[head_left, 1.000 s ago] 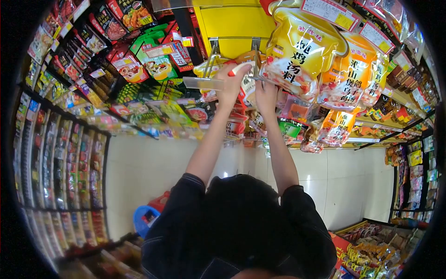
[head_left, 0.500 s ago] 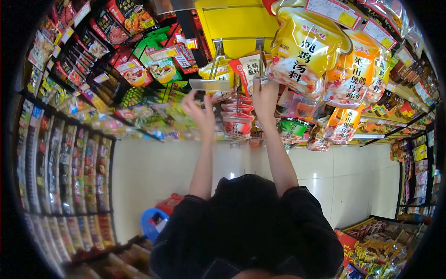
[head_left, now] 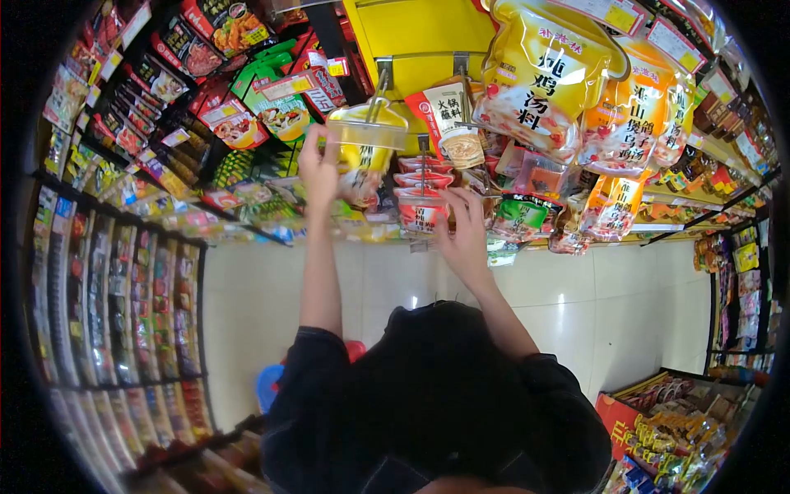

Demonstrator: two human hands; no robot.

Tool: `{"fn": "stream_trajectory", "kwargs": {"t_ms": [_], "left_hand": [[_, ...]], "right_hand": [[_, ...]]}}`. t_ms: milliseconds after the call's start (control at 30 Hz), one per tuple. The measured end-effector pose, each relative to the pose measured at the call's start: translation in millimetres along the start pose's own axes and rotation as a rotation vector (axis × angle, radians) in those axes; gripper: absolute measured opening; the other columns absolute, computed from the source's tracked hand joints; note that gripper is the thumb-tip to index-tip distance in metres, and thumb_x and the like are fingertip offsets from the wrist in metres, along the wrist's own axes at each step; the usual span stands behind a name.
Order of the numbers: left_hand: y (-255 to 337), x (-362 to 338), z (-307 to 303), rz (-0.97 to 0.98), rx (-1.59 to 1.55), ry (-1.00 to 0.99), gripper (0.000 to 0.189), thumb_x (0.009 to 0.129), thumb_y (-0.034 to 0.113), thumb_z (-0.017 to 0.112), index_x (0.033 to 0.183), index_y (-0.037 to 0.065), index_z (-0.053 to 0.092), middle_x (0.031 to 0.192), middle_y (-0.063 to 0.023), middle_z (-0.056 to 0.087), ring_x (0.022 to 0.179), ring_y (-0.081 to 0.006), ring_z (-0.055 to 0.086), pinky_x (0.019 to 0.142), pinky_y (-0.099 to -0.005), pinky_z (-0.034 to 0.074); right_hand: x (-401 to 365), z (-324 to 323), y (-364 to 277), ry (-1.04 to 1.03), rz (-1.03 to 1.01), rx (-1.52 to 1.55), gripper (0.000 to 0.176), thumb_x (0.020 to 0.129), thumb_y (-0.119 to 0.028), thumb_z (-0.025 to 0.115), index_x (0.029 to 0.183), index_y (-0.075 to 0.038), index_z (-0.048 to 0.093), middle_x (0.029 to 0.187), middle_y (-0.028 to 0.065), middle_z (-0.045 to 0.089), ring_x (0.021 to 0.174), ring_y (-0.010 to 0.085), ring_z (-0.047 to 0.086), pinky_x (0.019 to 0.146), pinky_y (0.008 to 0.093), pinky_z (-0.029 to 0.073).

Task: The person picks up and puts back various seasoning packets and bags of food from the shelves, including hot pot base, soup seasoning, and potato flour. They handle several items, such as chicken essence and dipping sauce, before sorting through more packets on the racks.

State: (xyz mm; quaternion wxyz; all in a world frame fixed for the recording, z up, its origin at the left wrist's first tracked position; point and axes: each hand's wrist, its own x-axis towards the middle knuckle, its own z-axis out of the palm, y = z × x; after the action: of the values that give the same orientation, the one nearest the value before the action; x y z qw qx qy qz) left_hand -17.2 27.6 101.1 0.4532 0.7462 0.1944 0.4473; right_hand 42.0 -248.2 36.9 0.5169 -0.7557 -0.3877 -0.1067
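Note:
My left hand [head_left: 319, 169] pinches the left end of a clear price tag holder [head_left: 366, 134] on a display hook. Behind and below the holder hangs a yellow soup seasoning pouch [head_left: 362, 169]. Lower down and to the right, my right hand [head_left: 465, 239] has its thumb and fingers at the right edge of a red seasoning packet [head_left: 421, 212], the front one of several in a hanging row. Above these, a white-and-red hot pot dip packet [head_left: 453, 123] hangs from another hook.
Large yellow pouches [head_left: 539, 78] and orange pouches [head_left: 638, 111] hang close on the right. A yellow back panel [head_left: 411, 29] is behind the hooks. Green and red packets [head_left: 280, 103] hang at left. A blue round object [head_left: 268, 387] stands on the tiled floor [head_left: 568, 305].
My left hand has moved left and closed on the tag holder, which now sits higher. My right hand has come down from the upper hook to the red packets.

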Motion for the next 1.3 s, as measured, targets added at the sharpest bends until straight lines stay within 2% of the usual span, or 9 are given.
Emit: {"fn": "stream_trajectory", "kwargs": {"t_ms": [133,267,400,567,667,767,900,1133,1300], "left_hand": [[26,2,-35,-0.275,-0.204,-0.315,0.02,0.106,0.016,0.055,0.087,0.012,0.049,0.081,0.0063,0.044,0.074,-0.005,0.04,0.065,-0.0227,0.033],[45,-30,-33,-0.572,-0.447,-0.218,0.014,0.105,0.018,0.058,0.093,0.012,0.055,0.089,0.0071,0.051,0.085,-0.0044,0.047,0.078,-0.0194,0.038],[15,-83,-4,-0.464,-0.42,-0.309,0.015,0.106,0.02,0.057,0.094,0.012,0.055,0.091,0.0061,0.051,0.089,-0.0048,0.046,0.082,-0.0204,0.039],[9,-138,72,-0.422,-0.742,-0.211,0.012,0.105,0.018,0.059,0.097,0.013,0.051,0.091,0.0058,0.047,0.084,-0.0052,0.044,0.076,-0.0218,0.039],[56,-108,82,-0.321,-0.704,-0.327,0.021,0.101,0.015,0.063,0.119,0.007,0.057,0.115,-0.0011,0.062,0.111,-0.0092,0.055,0.094,-0.024,0.043],[56,-74,97,-0.173,-0.614,-0.498,0.031,0.098,0.017,0.07,0.124,0.004,0.06,0.119,-0.0057,0.068,0.113,-0.0104,0.06,0.095,-0.0253,0.046],[79,-51,117,-0.047,-0.22,-0.445,0.023,0.094,0.018,0.077,0.109,0.001,0.071,0.098,-0.0035,0.073,0.09,-0.0064,0.063,0.08,-0.0238,0.051],[67,-49,141,-0.131,-0.409,-0.308,0.02,0.094,0.015,0.077,0.104,-0.001,0.071,0.096,-0.0016,0.073,0.086,-0.0051,0.062,0.077,-0.0227,0.05],[58,-34,141,0.046,-0.367,-0.274,0.013,0.094,0.009,0.073,0.103,-0.001,0.07,0.095,-0.003,0.073,0.091,-0.0078,0.064,0.083,-0.0243,0.05]], "right_hand": [[16,-18,-11,-0.017,0.019,0.114,0.043,0.092,-0.006,0.063,0.135,-0.005,0.058,0.13,0.017,0.054,0.122,0.0363,0.057,0.103,0.044,0.047],[37,-23,-30,-0.08,0.18,0.555,0.041,0.099,-0.012,0.061,0.139,-0.004,0.055,0.133,0.0158,0.055,0.126,0.0302,0.056,0.106,0.0413,0.046],[42,-17,-25,-0.231,0.263,0.824,0.047,0.104,-0.016,0.06,0.148,-0.004,0.047,0.147,0.0158,0.05,0.133,0.0227,0.051,0.107,0.0375,0.046],[46,-31,-1,-0.001,0.409,0.479,0.032,0.099,-0.02,0.068,0.124,-0.001,0.066,0.107,0.0115,0.074,0.099,0.0163,0.068,0.09,0.0311,0.053],[56,-45,35,0.073,0.292,0.377,0.031,0.098,-0.021,0.069,0.121,0.0,0.067,0.102,0.0122,0.075,0.091,0.0161,0.069,0.083,0.0316,0.054],[73,-52,34,0.05,0.229,0.314,0.03,0.098,-0.022,0.07,0.118,0.0,0.067,0.098,0.0142,0.075,0.088,0.0171,0.07,0.081,0.0324,0.054],[90,-43,32,0.071,0.205,0.365,0.03,0.097,-0.023,0.071,0.116,-0.001,0.068,0.098,0.0145,0.074,0.089,0.0184,0.07,0.081,0.0331,0.053],[102,-31,34,0.221,0.169,0.417,0.03,0.096,-0.024,0.072,0.112,0.002,0.07,0.095,0.0143,0.075,0.086,0.0181,0.069,0.079,0.033,0.053],[109,-19,39,0.25,0.231,0.521,0.032,0.096,-0.025,0.074,0.106,0.005,0.072,0.085,0.0125,0.074,0.073,0.0138,0.065,0.068,0.0319,0.052]]}}
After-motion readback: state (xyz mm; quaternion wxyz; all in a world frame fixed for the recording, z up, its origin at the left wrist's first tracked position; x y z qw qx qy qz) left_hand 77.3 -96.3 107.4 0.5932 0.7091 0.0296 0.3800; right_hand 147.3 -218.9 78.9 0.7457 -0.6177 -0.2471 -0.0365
